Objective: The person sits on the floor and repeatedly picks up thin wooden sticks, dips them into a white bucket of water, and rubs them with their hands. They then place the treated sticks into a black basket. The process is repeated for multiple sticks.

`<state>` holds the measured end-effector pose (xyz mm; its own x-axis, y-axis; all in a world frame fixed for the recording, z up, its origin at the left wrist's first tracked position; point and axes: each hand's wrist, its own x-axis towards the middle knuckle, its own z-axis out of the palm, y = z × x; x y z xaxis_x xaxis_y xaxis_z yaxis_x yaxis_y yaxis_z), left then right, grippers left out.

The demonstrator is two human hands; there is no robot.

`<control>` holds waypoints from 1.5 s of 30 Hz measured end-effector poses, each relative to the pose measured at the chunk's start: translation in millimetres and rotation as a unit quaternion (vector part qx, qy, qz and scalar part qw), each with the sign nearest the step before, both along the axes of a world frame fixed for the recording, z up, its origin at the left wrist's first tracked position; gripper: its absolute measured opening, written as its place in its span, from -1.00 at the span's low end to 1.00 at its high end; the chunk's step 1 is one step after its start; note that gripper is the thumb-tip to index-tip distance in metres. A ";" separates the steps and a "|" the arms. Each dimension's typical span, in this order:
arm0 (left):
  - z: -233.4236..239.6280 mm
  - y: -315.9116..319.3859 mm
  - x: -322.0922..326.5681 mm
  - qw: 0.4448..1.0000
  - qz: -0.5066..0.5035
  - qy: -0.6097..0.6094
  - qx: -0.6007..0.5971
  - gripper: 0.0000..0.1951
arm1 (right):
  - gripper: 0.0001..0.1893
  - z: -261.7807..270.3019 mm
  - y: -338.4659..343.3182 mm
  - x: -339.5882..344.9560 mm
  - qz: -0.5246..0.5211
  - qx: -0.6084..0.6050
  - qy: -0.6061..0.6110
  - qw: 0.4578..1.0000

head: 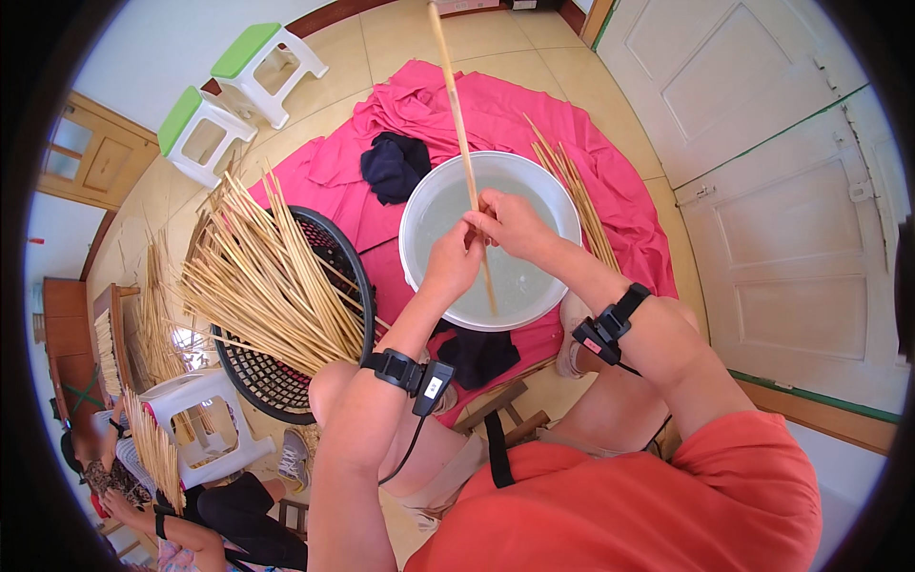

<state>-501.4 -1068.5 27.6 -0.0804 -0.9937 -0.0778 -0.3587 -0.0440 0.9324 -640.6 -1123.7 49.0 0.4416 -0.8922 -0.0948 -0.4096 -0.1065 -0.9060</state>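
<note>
Both of my hands meet on one long, pale reed stalk (pixel 457 114) over a round metal basin (pixel 568 214) of cloudy water. My left hand (pixel 454 263) pinches the stalk from the left, thumb and fingers closed round it. Just above, my right hand (pixel 516 222) grips the same stalk, its fingers touching the left thumb. The stalk's lower end reaches down into the basin; its upper end points away from me. Left of the basin, a black plastic mesh basket (pixel 366 286) holds a thick bundle of similar stalks (pixel 271 279). More stalks (pixel 582 200) lie right of the basin.
A pink cloth (pixel 615 157) spreads under the basin, with a dark cloth (pixel 395 168) on it. Two green-topped stools (pixel 250 53) stand back left. White doors (pixel 793 250) flank the right. Other people sit at lower left near a white stool (pixel 214 429) and more stalks (pixel 154 447).
</note>
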 end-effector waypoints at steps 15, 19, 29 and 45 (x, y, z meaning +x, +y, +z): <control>-30.8 4.0 19.7 0.996 0.001 -0.070 0.063 -0.85 | -0.70 -101.4 -0.1 -36.6 -0.253 0.412 -0.064 0.873; -34.2 3.9 17.6 0.994 -0.009 -0.106 0.033 -0.84 | -0.73 -38.5 -12.0 -28.5 -0.051 0.487 -0.243 0.838; -8.5 6.8 4.7 0.992 -0.099 -0.065 0.032 -0.88 | -0.83 36.4 -23.2 0.8 -0.067 -0.041 -0.204 0.976; 6.0 -4.6 1.8 0.996 -0.044 0.070 0.031 -0.80 | -0.86 30.7 -4.7 -5.9 0.018 0.107 -0.120 0.987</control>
